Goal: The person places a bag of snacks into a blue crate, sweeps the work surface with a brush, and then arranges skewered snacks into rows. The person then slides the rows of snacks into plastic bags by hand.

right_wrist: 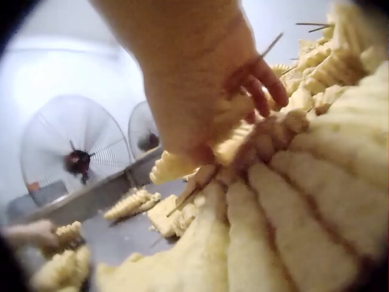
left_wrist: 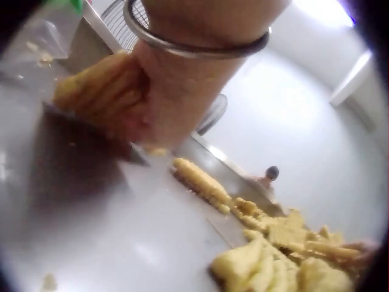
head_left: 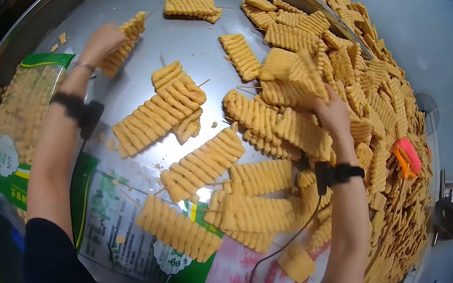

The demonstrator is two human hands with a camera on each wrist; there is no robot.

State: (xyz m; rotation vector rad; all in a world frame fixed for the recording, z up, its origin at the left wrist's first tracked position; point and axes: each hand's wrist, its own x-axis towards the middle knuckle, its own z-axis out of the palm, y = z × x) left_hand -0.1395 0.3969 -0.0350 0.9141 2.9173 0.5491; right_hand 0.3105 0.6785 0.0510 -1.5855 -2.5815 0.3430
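My left hand (head_left: 105, 43) grips a golden, ridged food skewer (head_left: 128, 41) at the left of the metal table, its thin stick poking out at the top. The left wrist view shows this ridged skewer (left_wrist: 100, 91) in the fingers, close above the metal surface. At the edge of the big pile, my right hand (head_left: 334, 115) holds another ridged skewer (head_left: 305, 76), which is tilted up and blurred. From the right wrist, the fingers (right_wrist: 267, 88) are seen curled over a ridged piece, with large skewers (right_wrist: 304, 201) right below them.
A tall heap of skewers (head_left: 383, 221) fills the right side. Several loose skewers (head_left: 161, 112) lie mid-table. A filled plastic bag (head_left: 27, 119) stands at left; flat printed bags (head_left: 110, 229) lie in front. A raised metal rim (head_left: 30, 15) borders the table. A pink-orange object (head_left: 407, 157) sits on the heap.
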